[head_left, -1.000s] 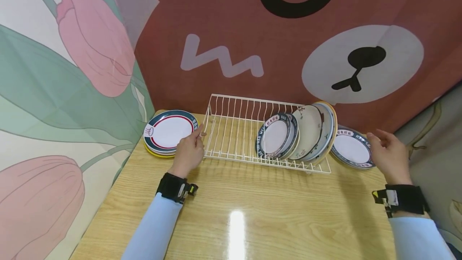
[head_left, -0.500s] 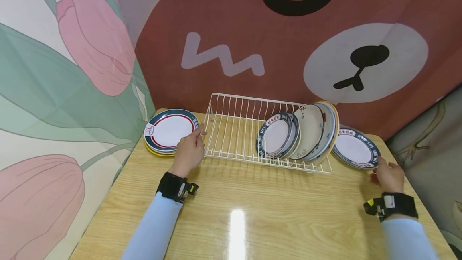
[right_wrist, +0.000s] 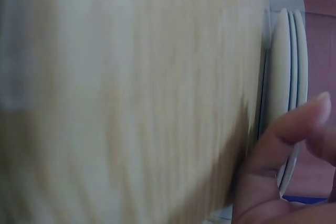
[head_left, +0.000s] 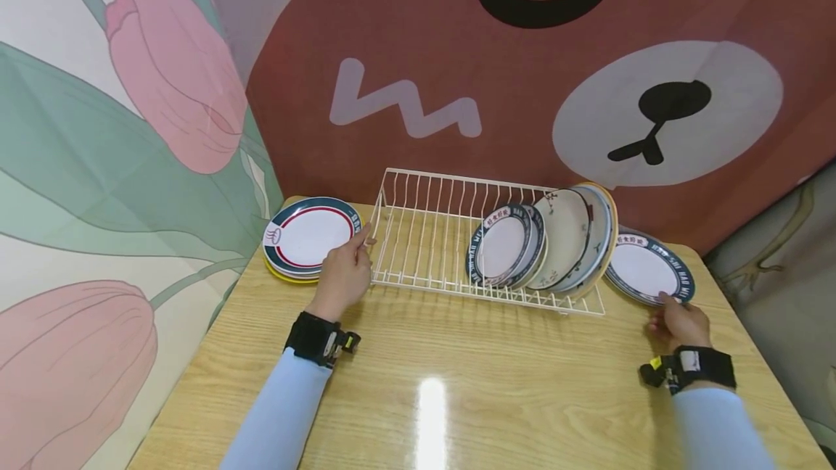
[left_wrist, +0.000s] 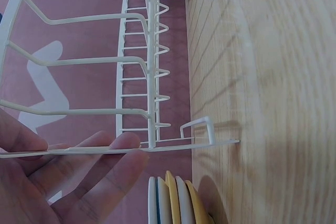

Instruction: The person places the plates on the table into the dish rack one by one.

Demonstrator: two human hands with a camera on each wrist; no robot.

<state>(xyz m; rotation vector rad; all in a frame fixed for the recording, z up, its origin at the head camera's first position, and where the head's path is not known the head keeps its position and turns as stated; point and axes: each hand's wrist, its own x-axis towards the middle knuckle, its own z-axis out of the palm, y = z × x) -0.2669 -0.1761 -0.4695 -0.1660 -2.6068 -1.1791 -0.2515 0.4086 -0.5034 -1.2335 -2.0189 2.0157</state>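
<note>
A white wire dish rack (head_left: 418,238) stands at the back of the table, several plates and bowls upright in its right half. My left hand (head_left: 342,274) grips the rack's left end; the left wrist view has the fingers around the side wire (left_wrist: 100,150). At the right lies a stack of blue-rimmed plates (head_left: 643,267). My right hand (head_left: 682,321) is at the stack's front edge, fingertips touching the rim. In the right wrist view a finger (right_wrist: 294,124) lies across the edges of the stacked plates (right_wrist: 291,66), without a visible grip.
Another stack of plates (head_left: 310,234), teal-rimmed on top, lies left of the rack, close to my left hand. A patterned cloth (head_left: 405,35) hangs behind the wooden table (head_left: 522,383). The largest bowl (head_left: 607,238) leans out over the right stack.
My right hand has come down from beside the right stack and moved left to its front edge. The left hand has stayed on the rack.
</note>
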